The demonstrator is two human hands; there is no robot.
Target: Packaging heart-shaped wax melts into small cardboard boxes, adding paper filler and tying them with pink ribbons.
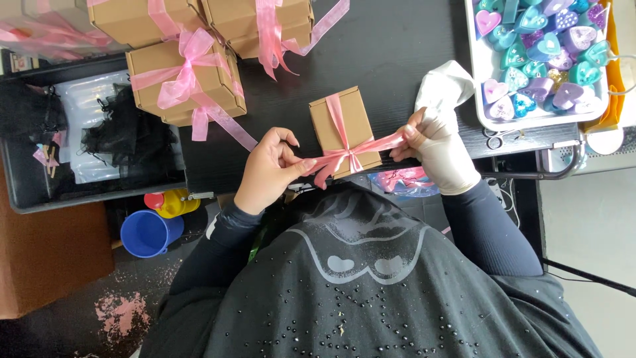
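A: Report containers, left to right.

B: Far left, a dark tray [26,199] holds black mesh pouches [122,136] lying on clear plastic bags. Below it a blue cup [147,232] stands on the floor beside a yellow container with a red cap [173,202]; the contents of both are hidden. On the black table [391,59], upper left, three closed cardboard boxes [189,83] carry finished pink bows. At far right a white tray [480,73] holds heart-shaped pieces [543,46] in teal, purple and pink, packed touching one another.

A: Position of the workpiece?

B: A small brown box [344,122] sits closed at the near edge of the table, centre, tilted slightly. A pink ribbon [341,129] runs lengthwise over its lid and crosses at its near end.

A: Hand states?

B: The left hand [268,172], bare, pinches the ribbon end between thumb and fingertips just left of the crossing. The right hand [440,149], in a pale glove, pinches the other ribbon end and holds it taut, out to the right of the box.

A: Edges and clearance?

B: The box's near corner overhangs or meets the table edge; which one cannot be told. Bare tabletop lies between the box and the white tray, and between the box and the bowed boxes. Scissors [493,139] lie near the table's right edge
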